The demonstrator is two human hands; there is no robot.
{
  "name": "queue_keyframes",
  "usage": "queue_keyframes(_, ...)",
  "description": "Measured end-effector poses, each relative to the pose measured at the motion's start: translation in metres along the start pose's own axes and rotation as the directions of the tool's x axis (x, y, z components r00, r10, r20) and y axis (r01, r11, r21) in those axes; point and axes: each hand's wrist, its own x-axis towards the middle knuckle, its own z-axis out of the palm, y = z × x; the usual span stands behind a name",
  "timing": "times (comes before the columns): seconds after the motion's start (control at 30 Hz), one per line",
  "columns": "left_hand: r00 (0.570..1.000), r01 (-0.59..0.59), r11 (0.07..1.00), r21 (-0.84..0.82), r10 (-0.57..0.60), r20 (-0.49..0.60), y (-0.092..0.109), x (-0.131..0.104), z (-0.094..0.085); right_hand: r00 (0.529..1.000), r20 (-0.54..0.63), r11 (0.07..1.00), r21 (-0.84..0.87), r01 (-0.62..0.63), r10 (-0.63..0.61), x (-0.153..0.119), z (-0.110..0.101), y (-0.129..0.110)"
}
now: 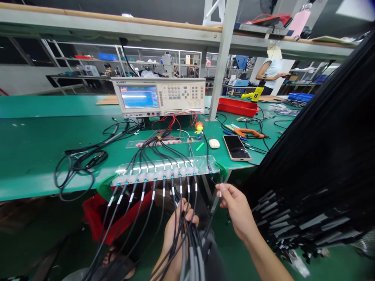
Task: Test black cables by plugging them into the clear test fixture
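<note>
My left hand [171, 232] is closed around a bundle of black and grey cables [193, 253] below the bench edge. To its right, my right hand [238, 208] pinches a thin black cable between thumb and fingertips, just under the right end of a clear plastic strip [202, 163]. A row of black cables with white labels [143, 195] hangs from blue-ringed connectors along that strip's front. Green tape [222, 171] wraps each end of the strip. Behind it, thin black leads run back towards a second clear strip [131, 144].
A bench meter with a lit screen [140, 96] stands at the back. Coiled cables [84, 160] lie left; a phone [236, 147], white case [214, 144] and orange clamp [249, 133] lie right. Many black cables [293, 156] hang at right. A red bin [96, 218] sits below.
</note>
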Motion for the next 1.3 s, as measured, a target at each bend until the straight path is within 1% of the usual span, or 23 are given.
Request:
queue_keyframes(0.17, 0.999, 0.039, 0.999, 0.001, -0.039, -0.029, 0.001, -0.003, 0.004, 0.99, 0.126, 0.995, 0.066, -0.075, 0.066, 0.009, 0.008, -0.006)
queue_keyframes(0.27, 0.998, 0.067, 0.998, -0.007, -0.067, -0.02, 0.003, -0.005, 0.008, 0.98, 0.165, 0.987, 0.104, -0.125, 0.107, 0.014, 0.013, -0.006)
queue_keyframes(0.4, 0.997, 0.082, 0.997, -0.015, -0.082, 0.002, 0.006, -0.003, 0.01, 0.976, 0.167, 0.974, 0.157, -0.164, 0.137, 0.015, 0.017, -0.005)
queue_keyframes(0.5, 0.996, 0.089, 0.996, -0.011, -0.089, 0.009, 0.007, 0.0, 0.008, 0.973, 0.164, 0.951, 0.236, -0.198, 0.162, 0.015, 0.02, -0.007)
queue_keyframes(0.63, 0.995, 0.096, 0.995, -0.006, -0.096, 0.017, 0.006, 0.003, 0.005, 0.959, 0.183, 0.886, 0.376, -0.27, 0.214, 0.014, 0.024, -0.01)
queue_keyframes(0.77, 0.994, 0.106, 0.994, -0.007, -0.105, 0.023, 0.006, 0.003, 0.008, 0.946, 0.198, 0.82, 0.474, -0.321, 0.256, 0.014, 0.026, -0.013)
queue_keyframes(0.97, 0.991, 0.13, 0.991, -0.023, -0.13, 0.022, 0.007, -0.004, 0.016, 0.942, 0.193, 0.779, 0.531, -0.335, 0.274, 0.015, 0.029, -0.015)
queue_keyframes(1.17, 0.993, 0.118, 0.993, -0.027, -0.119, -0.025, 0.006, -0.006, 0.02, 0.938, 0.194, 0.766, 0.541, -0.346, 0.287, 0.018, 0.031, -0.016)
queue_keyframes(1.3, 0.992, 0.115, 0.993, -0.011, -0.116, -0.045, 0.004, -0.006, 0.025, 0.928, 0.196, 0.722, 0.584, -0.371, 0.318, 0.019, 0.032, -0.02)
